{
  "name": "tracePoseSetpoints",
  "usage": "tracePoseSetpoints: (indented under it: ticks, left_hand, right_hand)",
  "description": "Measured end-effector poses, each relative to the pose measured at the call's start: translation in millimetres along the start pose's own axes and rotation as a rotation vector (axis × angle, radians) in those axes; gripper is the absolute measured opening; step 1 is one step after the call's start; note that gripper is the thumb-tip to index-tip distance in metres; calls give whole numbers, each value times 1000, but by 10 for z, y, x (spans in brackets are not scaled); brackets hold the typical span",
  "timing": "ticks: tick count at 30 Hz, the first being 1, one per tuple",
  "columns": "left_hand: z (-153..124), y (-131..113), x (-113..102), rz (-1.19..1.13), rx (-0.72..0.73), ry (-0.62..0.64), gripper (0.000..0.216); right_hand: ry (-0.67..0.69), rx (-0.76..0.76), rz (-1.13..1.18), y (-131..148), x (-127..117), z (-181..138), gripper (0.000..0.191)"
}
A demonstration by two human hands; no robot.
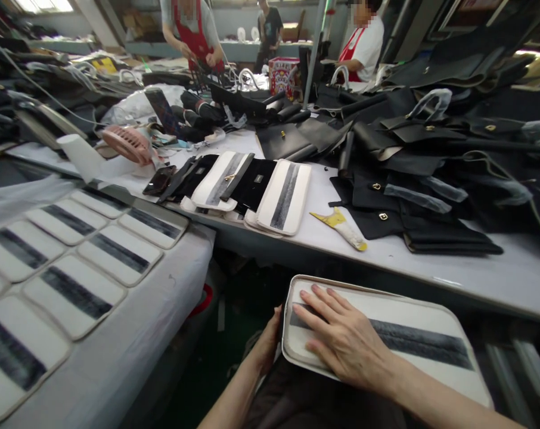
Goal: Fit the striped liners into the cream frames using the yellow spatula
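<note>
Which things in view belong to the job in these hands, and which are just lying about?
Likely part of the job:
- striped panel under the right hand, its end at the left hand
- matching striped panels laid out on the covered table

Apparently just lying about:
- pink fan
- white cylinder
- red patterned box

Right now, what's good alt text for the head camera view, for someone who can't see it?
A person's right hand lies spread on a white, dark-striped panel, with the left hand at its left end. Similar panels lie on a table at left; black pieces cover much of a workbench ahead, with people beyond.
</note>
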State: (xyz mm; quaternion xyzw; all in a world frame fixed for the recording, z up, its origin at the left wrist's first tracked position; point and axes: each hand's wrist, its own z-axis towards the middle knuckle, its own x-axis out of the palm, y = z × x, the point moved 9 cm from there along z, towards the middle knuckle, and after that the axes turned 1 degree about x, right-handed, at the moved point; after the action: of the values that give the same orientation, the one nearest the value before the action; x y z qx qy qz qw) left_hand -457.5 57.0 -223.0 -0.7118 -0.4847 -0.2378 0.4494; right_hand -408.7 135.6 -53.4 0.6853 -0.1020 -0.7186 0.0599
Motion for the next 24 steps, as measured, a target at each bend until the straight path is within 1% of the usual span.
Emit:
tracePoseSetpoints:
  ticks: [3, 6, 13, 15, 18, 21, 24]
  left_hand:
    - [-10, -20, -13, 5, 20, 15, 82]
    - [-40, -61, 77, 24, 1, 25, 86]
    - [-140, -289, 326, 131, 65, -81, 86]
    - [-160, -326, 338, 149, 90, -108, 84]
    - [-177, -390, 297, 190, 127, -134, 78]
    - [-184, -479, 296, 273, 149, -90, 69]
    - [-203, -554, 316, 367, 136, -69, 66]
  right_hand:
    - [-7, 24, 21, -12, 5, -9, 57]
    - [-12, 23, 45, -12, 18, -18, 57]
    - [-69, 29, 107, -18, -48, -32, 55]
    - [-73, 33, 126, -31, -42, -39, 56]
    - [-74, 34, 143, -49, -24, -50, 58]
    - [-76, 28, 144, -49, -17, -58, 58]
    - [-76, 24, 126, -38, -13, -63, 56]
